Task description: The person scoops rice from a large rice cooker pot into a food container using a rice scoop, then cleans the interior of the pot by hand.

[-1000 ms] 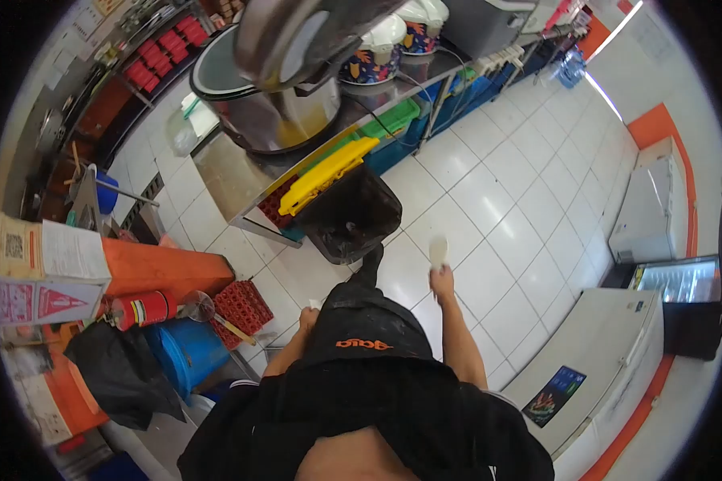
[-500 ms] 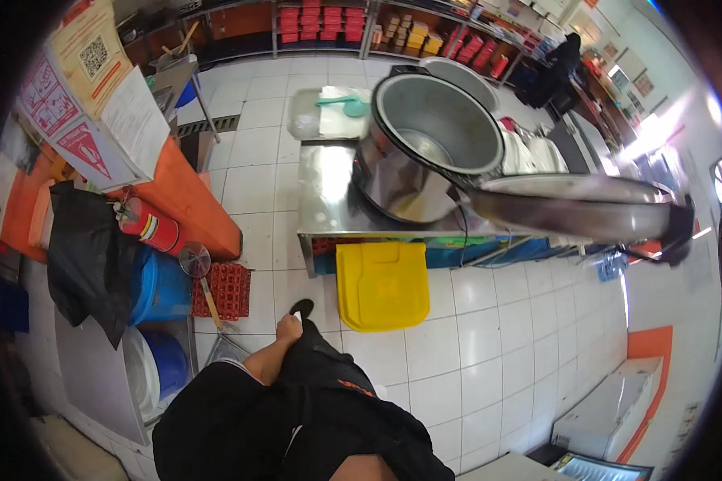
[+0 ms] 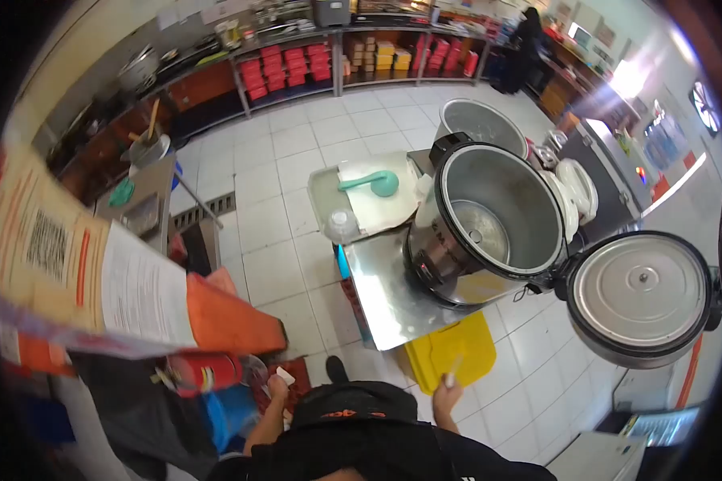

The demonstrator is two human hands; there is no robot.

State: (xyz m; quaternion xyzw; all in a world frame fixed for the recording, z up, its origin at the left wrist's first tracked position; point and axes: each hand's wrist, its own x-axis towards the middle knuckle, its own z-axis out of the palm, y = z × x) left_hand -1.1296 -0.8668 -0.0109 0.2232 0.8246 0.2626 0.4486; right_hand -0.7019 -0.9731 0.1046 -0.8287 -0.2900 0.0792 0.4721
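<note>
My left hand [image 3: 277,390], low in the view and left of my body, is closed around a small white object [image 3: 285,375] whose kind I cannot make out. On the other side, my right hand [image 3: 446,396] grips a pale, slim handle-like object [image 3: 454,370], blurred, in front of the yellow bin lid [image 3: 467,353]. Ahead stands a large rice cooker [image 3: 437,256] on a steel table [image 3: 377,280]. Its pot looks empty, and its round lid [image 3: 642,297] hangs open to the right.
A teal ladle [image 3: 381,183] lies on white cloth or paper over a tray [image 3: 323,192]. Behind the cooker is another big pot [image 3: 481,116]. An orange pillar [image 3: 233,317] and fire extinguisher [image 3: 208,373] stand close on my left. A person in black [image 3: 521,52] is at the back right.
The view has turned and come closer to the table, so the cooker's inside and lid show more fully. My right hand has come into view. My left hand still holds the white object.
</note>
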